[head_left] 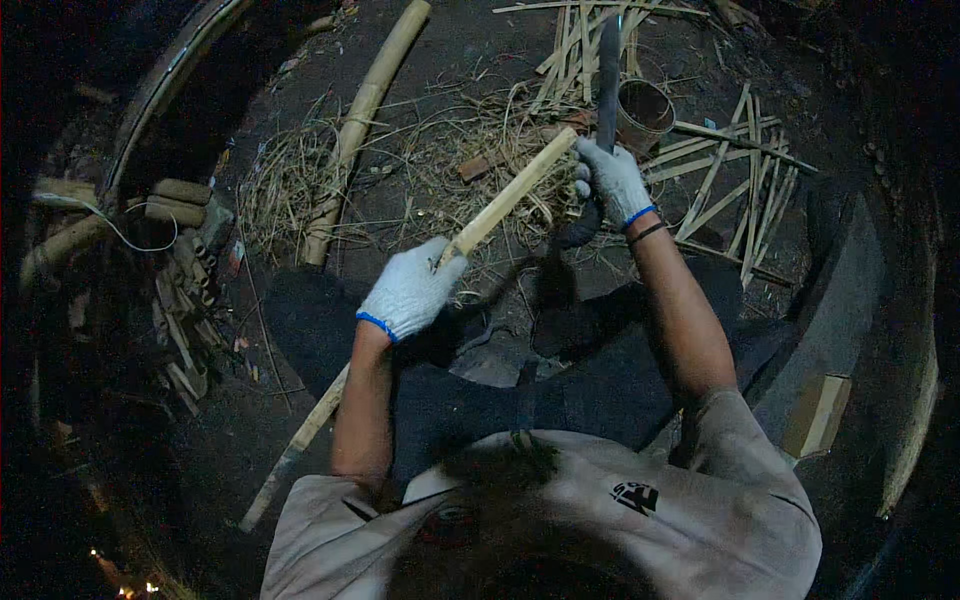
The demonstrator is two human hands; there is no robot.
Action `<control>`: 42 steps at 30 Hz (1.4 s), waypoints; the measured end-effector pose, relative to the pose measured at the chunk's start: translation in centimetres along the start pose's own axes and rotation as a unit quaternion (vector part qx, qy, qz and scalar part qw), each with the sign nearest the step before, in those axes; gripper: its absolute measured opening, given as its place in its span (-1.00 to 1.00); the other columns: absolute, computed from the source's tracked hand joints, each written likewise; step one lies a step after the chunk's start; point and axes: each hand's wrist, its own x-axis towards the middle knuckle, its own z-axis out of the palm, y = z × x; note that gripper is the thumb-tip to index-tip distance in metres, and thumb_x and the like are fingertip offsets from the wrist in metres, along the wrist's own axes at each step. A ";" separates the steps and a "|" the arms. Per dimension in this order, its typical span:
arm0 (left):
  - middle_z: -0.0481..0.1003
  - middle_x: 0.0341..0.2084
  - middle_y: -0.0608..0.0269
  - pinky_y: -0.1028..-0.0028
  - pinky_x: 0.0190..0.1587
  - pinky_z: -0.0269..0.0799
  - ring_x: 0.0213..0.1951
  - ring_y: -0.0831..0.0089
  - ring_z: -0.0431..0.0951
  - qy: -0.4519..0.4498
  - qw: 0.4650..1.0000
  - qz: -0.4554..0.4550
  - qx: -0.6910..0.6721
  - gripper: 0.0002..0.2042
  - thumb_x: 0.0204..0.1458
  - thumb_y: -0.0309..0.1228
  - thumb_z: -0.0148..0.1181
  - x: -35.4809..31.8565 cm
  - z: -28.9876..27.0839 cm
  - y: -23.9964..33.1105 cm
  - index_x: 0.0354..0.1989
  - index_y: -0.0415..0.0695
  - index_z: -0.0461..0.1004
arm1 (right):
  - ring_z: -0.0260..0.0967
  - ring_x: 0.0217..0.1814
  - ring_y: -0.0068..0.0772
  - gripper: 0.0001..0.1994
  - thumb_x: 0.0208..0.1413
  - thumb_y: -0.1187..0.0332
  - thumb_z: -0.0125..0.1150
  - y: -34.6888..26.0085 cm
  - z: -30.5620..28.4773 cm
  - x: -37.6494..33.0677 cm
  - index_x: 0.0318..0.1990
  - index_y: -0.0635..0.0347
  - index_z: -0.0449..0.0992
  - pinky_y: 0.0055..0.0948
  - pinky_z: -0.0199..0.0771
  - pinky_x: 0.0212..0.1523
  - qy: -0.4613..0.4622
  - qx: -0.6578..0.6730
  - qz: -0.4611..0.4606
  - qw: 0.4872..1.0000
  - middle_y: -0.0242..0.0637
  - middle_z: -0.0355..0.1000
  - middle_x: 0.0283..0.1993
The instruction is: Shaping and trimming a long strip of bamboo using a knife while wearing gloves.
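Head view: bamboo slat (512, 196) is the landmark, slanting from lower left, past the left forearm, up toward the right hand. Left hand (412, 288), white knit glove, blue cuff, grasping slat around its middle. Right hand (614, 180), same glove, clenched on a long-bladed knife (608, 85), blade pointing away from the person, beside slat's upper end; can't tell if they touch. Heap of fibrous shavings (500, 130) on the floor (470, 40) beyond slat. Bamboo pole (375, 100) left of slat's upper part. Round container (646, 106) and crisscrossed bamboo strips (745, 190) right of slat.
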 end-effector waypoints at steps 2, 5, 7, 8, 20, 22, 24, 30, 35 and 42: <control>0.49 -0.50 -0.10 0.24 -0.32 0.39 -0.42 0.05 0.52 -0.009 1.000 0.017 0.006 -0.66 0.12 -0.16 0.01 0.2 0.2 -0.3 -0.25 -0.25 0.41 | 0.15 -0.74 -0.58 -0.81 0.16 0.25 0.13 0.8 -0.8 1.1 -0.39 0.16 0.41 -0.57 0.19 -0.72 0.065 0.014 -0.013 0.998 -0.48 0.24 -0.66; 0.47 -0.53 -0.05 0.27 -0.32 0.38 -0.46 0.12 0.50 -0.019 0.999 0.005 -0.029 -0.66 0.13 -0.15 0.01 -0.2 -0.4 -0.5 -0.25 -0.25 0.42 | 0.15 -0.73 -0.56 -0.79 0.15 0.22 0.13 0.4 -2.5 1.5 -0.39 0.16 0.39 -0.55 0.21 -0.71 0.084 0.024 0.003 0.996 -0.48 0.24 -0.66; 0.47 -0.54 -0.04 0.28 -0.32 0.37 -0.46 0.16 0.50 -0.012 1.000 0.007 -0.025 -0.65 0.13 -0.14 0.01 -0.4 -0.7 -0.4 -0.25 -0.25 0.43 | 0.15 -0.74 -0.54 -0.75 0.16 0.16 0.13 -0.3 -3.2 1.5 -0.38 0.14 0.37 -0.53 0.22 -0.71 0.093 0.024 -0.008 0.995 -0.48 0.23 -0.66; 0.46 -0.56 -0.02 0.29 -0.32 0.37 -0.47 0.19 0.49 -0.005 1.000 0.009 -0.023 -0.64 0.13 -0.13 0.01 -0.4 -0.8 -0.2 -0.24 -0.24 0.44 | 0.15 -0.74 -0.53 -0.74 0.17 0.13 0.11 -0.6 -3.3 1.3 -0.37 0.13 0.36 -0.52 0.23 -0.70 0.113 0.019 -0.006 0.993 -0.47 0.24 -0.65; 0.47 -0.59 0.02 0.33 -0.35 0.38 -0.47 0.24 0.51 -0.002 0.995 -0.096 -0.013 -0.52 0.03 0.03 0.11 0.3 -1.0 -0.5 -0.35 -0.27 0.50 | 0.22 -0.65 -0.61 -0.61 0.28 0.07 -0.12 -0.2 0.4 -1.0 -0.27 0.24 0.45 -0.57 0.33 -0.60 -0.019 -0.128 -0.072 0.989 -0.44 0.30 -0.54; 0.48 -0.59 0.02 0.32 -0.35 0.38 -0.47 0.22 0.52 0.004 0.994 -0.102 -0.025 -0.51 0.02 0.04 0.12 0.5 -1.0 -0.8 -0.35 -0.27 0.50 | 0.20 -0.61 -0.65 -0.64 0.28 0.09 -0.10 0.0 1.2 -1.8 -0.32 0.22 0.44 -0.60 0.28 -0.59 -0.050 -0.198 -0.091 0.975 -0.48 0.29 -0.54; 0.48 -0.59 0.02 0.30 -0.34 0.39 -0.47 0.20 0.52 0.009 0.993 -0.109 -0.037 -0.50 0.00 0.05 0.12 0.7 -0.9 -0.7 -0.35 -0.27 0.51 | 0.21 -0.59 -0.66 -0.64 0.27 0.09 -0.09 0.6 0.6 -1.0 -0.32 0.22 0.44 -0.59 0.26 -0.60 -0.048 -0.235 -0.115 0.964 -0.47 0.30 -0.55; 0.49 -0.60 0.16 0.36 -0.35 0.37 -0.51 0.42 0.47 -0.030 0.994 -0.105 0.021 -0.56 0.07 -0.02 0.08 1.2 -0.7 -1.1 -0.38 -0.25 0.51 | 0.28 -0.45 -0.48 -0.63 0.24 0.12 -0.02 1.0 2.6 -2.2 -0.23 0.33 0.47 -0.44 0.30 -0.37 -0.001 -0.407 -0.187 0.894 -0.29 0.35 -0.53; 0.48 -0.61 0.09 0.33 -0.36 0.35 -0.53 0.36 0.45 -0.046 0.995 -0.080 0.031 -0.56 0.09 -0.04 0.04 1.7 -0.3 -1.4 -0.40 -0.28 0.50 | 0.35 -0.41 -0.30 -0.59 0.23 0.08 -0.02 4.1 5.0 -4.3 -0.20 0.35 0.46 -0.33 0.34 -0.29 -0.140 -0.400 -0.238 0.874 -0.14 0.39 -0.47; 0.48 -0.61 0.08 0.33 -0.37 0.35 -0.51 0.35 0.46 -0.029 0.995 -0.099 0.001 -0.56 0.10 -0.07 0.03 1.3 -0.7 -1.2 -0.39 -0.30 0.51 | 0.40 -0.19 0.15 -0.56 0.22 0.04 -0.11 2.2 4.8 -3.4 -0.21 0.30 0.49 -0.14 0.35 -0.14 -0.078 -0.373 -0.135 0.915 0.08 0.46 -0.32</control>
